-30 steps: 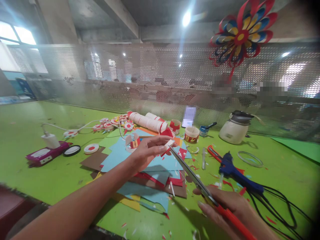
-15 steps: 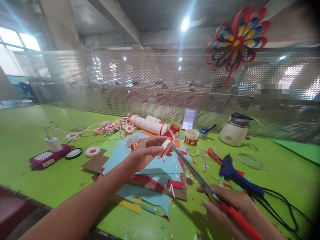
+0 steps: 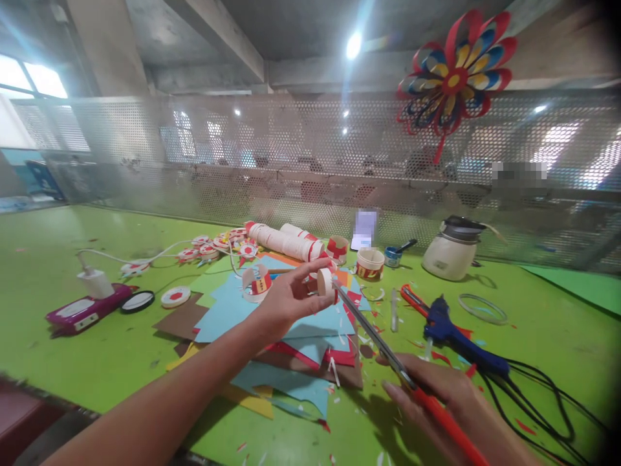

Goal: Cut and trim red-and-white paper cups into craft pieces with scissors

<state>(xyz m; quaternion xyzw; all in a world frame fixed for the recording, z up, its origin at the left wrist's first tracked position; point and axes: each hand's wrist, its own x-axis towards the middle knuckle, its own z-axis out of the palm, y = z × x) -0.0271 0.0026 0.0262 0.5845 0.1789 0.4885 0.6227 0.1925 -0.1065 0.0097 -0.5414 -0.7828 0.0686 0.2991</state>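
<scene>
The left hand [image 3: 291,299] is raised just above the far edge of the coloured paper stack [image 3: 233,309]. Its thumb and fingertips are pinched on a small red-and-white paper ring [image 3: 326,283], and the other fingers are loosely curled. The right hand [image 3: 439,396] is low on the near right of the stack with its fingers closed round the red handles of the scissors [image 3: 376,338]. The long blades look almost shut, and their tip touches the ring.

From where I stand, the worry is that blade tip. It sits right beside the left fingertips [image 3: 317,266], so a small slip could nick them. The ring is thin paper held only by a pinch, and too hard a squeeze could crush it. The black cables of the blue glue gun [image 3: 451,331], right of the stack, run close to the right forearm and might snag it.

The bench is a bright green tabletop [image 3: 72,362] littered with red and white snippets. Paper cups [image 3: 286,241] lie in a row behind the stack, a white pot [image 3: 453,251] stands far right of it, and a pink power strip [image 3: 82,308] lies to its left. A perforated metal screen [image 3: 194,162] backs the bench, with a paper pinwheel flower [image 3: 453,77] mounted on it. Above is a bare concrete ceiling.
</scene>
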